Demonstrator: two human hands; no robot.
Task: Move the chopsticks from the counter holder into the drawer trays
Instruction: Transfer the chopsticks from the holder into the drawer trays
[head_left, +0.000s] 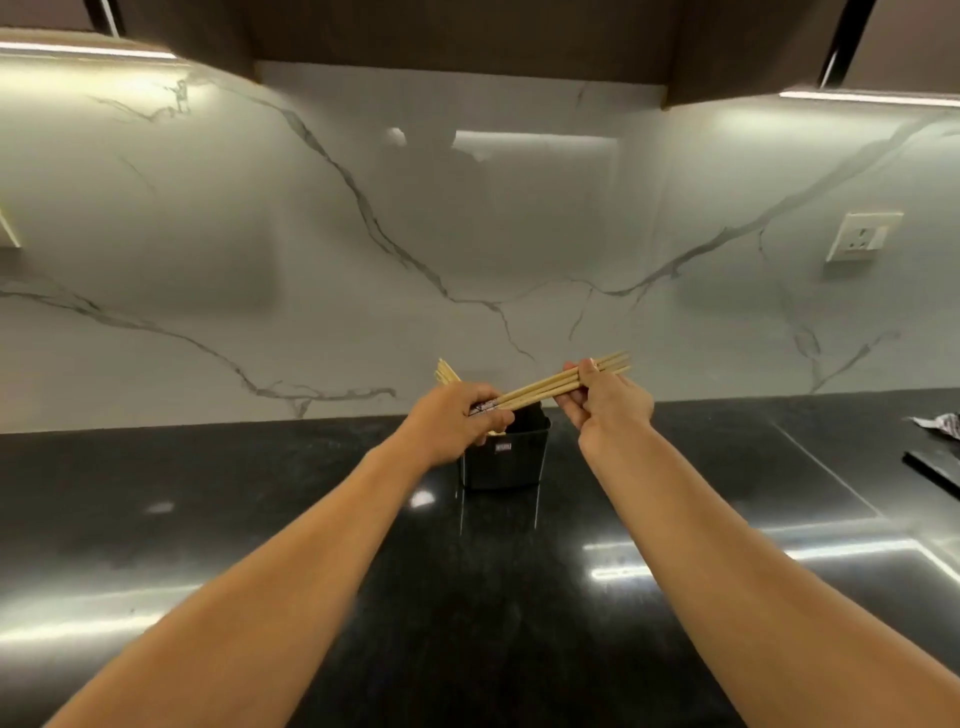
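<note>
Wall: white marble-look backsplash filling the middle of the frame, with grey veins running diagonally from upper left to lower centre and from the right side down toward centre; glossy, with a pale rectangular reflection at upper centre.
Cabinets: dark brown upper cabinets along the top edge.
Light: strip lights under the cabinets at upper left and upper right, casting a bright glow on the wall.
Socket: white wall outlet at right of the frame.
Counter: polished black countertop across the lower half, mirroring bright streaks of light at lower left and lower right.
</note>
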